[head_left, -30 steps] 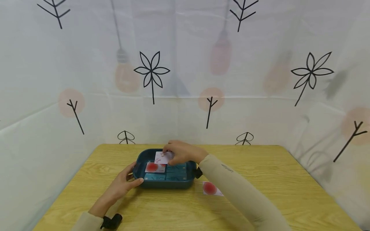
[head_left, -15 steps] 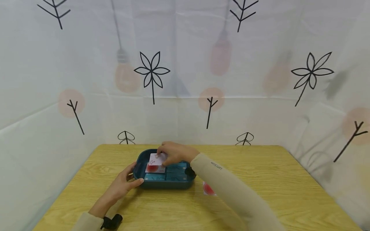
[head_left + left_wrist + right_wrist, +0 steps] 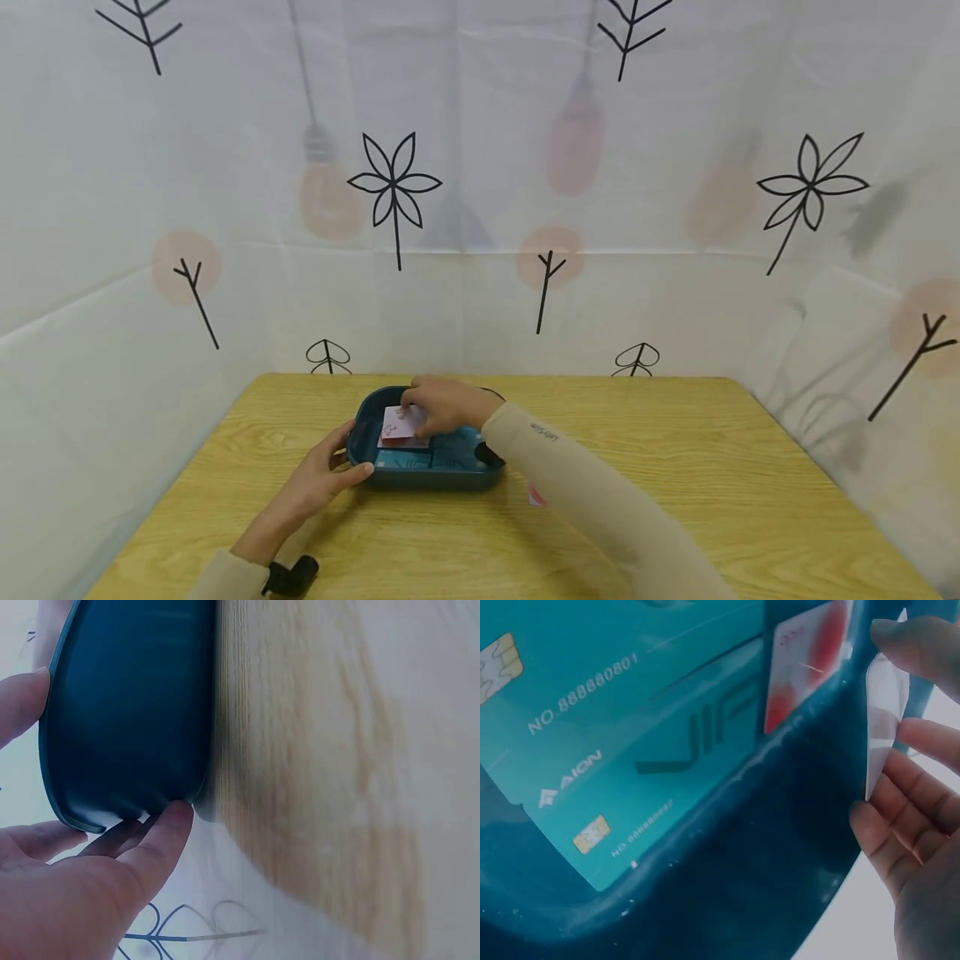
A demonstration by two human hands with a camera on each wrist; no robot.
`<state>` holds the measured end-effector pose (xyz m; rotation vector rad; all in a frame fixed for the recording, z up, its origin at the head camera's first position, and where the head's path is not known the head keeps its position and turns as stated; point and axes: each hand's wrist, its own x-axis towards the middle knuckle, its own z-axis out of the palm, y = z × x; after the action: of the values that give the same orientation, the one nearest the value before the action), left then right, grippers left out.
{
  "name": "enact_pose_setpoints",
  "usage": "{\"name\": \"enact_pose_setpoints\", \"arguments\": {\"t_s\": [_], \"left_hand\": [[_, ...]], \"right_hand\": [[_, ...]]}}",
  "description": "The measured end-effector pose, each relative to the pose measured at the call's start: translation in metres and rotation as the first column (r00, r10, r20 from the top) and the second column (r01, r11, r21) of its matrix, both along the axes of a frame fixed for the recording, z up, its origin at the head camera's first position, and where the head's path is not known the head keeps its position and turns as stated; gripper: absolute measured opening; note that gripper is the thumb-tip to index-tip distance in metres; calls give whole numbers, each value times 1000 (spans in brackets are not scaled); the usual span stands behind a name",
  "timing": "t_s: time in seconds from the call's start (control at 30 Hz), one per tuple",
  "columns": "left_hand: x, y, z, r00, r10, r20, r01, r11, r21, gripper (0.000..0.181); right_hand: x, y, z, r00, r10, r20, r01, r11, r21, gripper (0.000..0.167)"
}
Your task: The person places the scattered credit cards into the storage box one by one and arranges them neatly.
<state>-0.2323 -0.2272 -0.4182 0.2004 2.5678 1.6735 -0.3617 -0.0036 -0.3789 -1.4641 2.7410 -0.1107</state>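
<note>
My left hand [image 3: 318, 475] grips the left end of a dark teal tray [image 3: 438, 481], thumb by the near corner and fingers against the end wall [image 3: 127, 712]. Over the tray's left part, my right hand [image 3: 448, 402] pinches a white card [image 3: 394, 423] with a pink flower print. In the right wrist view this card [image 3: 885, 712] stands nearly edge-on between thumb and fingers. Beneath it lies a red-and-white card [image 3: 806, 664], partly covered in the head view. Several blue-green chip cards [image 3: 697, 742] lie flat in the tray beside it; the right hand and sleeve hide some of them.
Right of the tray, a red-and-white card [image 3: 536, 497] lies on the wooden table [image 3: 675, 467], mostly hidden by the right sleeve [image 3: 592, 500]. A patterned white cloth [image 3: 480, 317] hangs behind the table and at both sides.
My right hand has carried the white card leftward and lower, over the red-and-white card in the tray. The right sleeve now covers more of the card on the table. My left hand stays put.
</note>
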Motion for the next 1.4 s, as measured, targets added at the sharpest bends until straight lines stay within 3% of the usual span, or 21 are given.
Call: {"name": "enact_pose_setpoints", "arguments": {"t_s": [0.5, 0.77, 1.4], "left_hand": [[0, 0, -1, 1000, 0, -10, 0, 1000, 4, 78], [-1, 1, -2, 1000, 5, -19, -5, 1000, -3, 79], [-2, 0, -3, 1000, -3, -21, 3, 1000, 15, 79]], "right_hand": [[-3, -13, -14, 999, -2, -50, 7, 995, 104, 42], [-2, -14, -23, 999, -20, -29, 23, 994, 107, 40], [-2, -15, -23, 999, -50, 20, 48, 992, 117, 39]]}}
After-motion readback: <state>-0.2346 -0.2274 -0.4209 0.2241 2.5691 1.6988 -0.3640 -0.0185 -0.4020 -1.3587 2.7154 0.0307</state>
